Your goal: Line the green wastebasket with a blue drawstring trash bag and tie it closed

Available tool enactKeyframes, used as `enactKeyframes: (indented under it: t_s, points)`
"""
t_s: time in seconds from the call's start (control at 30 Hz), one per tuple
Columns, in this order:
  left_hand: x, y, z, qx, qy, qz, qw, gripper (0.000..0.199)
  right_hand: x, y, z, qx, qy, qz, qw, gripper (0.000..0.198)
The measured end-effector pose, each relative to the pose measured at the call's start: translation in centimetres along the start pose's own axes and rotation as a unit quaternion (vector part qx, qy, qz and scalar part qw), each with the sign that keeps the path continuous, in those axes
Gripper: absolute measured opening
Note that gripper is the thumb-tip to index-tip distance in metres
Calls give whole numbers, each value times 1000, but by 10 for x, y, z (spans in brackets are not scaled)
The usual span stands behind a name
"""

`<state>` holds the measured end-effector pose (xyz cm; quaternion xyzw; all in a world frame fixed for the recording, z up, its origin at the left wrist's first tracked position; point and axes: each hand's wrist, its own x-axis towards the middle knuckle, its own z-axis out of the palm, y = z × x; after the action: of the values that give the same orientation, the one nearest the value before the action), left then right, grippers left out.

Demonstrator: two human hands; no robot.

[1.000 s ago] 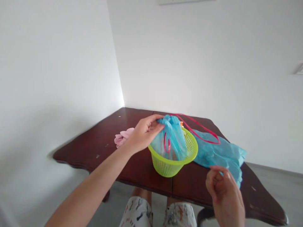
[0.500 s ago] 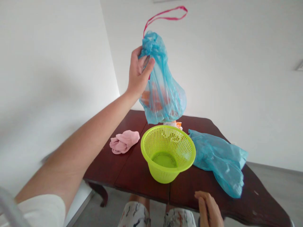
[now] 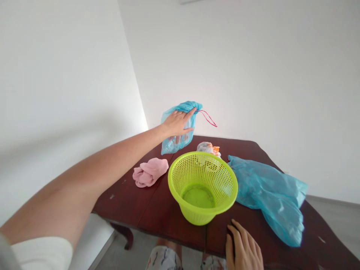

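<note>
My left hand [image 3: 178,122] is stretched far forward at a filled, see-through blue plastic bag [image 3: 180,140] with a pink drawstring. Its index finger and thumb are spread against the bag; the other fingers curl over the top, partly hidden. Orange-red and clear items show faintly inside. The bag is low over the table's back left; whether it touches the table I cannot tell. My right hand [image 3: 245,245] lies on the front edge, fingers outstretched, holding nothing. Between the hands stands a lime-green plastic basket [image 3: 202,217] with nothing in it.
A folded pink cloth [image 3: 150,172] lies left of the basket. Behind the basket sits a crumpled white and orange plastic bag [image 3: 208,148]. Another blue plastic bag [image 3: 270,191] lies flat at the right. The dark wooden table [image 3: 157,217] stands near white walls.
My left hand has brought the filled blue bag down and farther back, from above the basket to the table's far left. My right hand has moved up onto the table edge.
</note>
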<state>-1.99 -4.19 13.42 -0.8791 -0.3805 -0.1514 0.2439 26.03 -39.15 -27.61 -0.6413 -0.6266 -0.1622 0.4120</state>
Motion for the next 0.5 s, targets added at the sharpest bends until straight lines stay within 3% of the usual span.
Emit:
enactKeyframes:
  t_s: [0.17,0.4,0.5]
  points:
    - [-3,2,62,-14,-21,-30,999,111,2,-3,-2,-9,8,-5,1000,31]
    - [-50,18,155,-116,-85,-134,981,127,4,-2,-4,-25,21,-34,999,29]
    - [-74,25,173,-147,-46,-163,975,103,4,-2,-3,-39,30,-52,997,29]
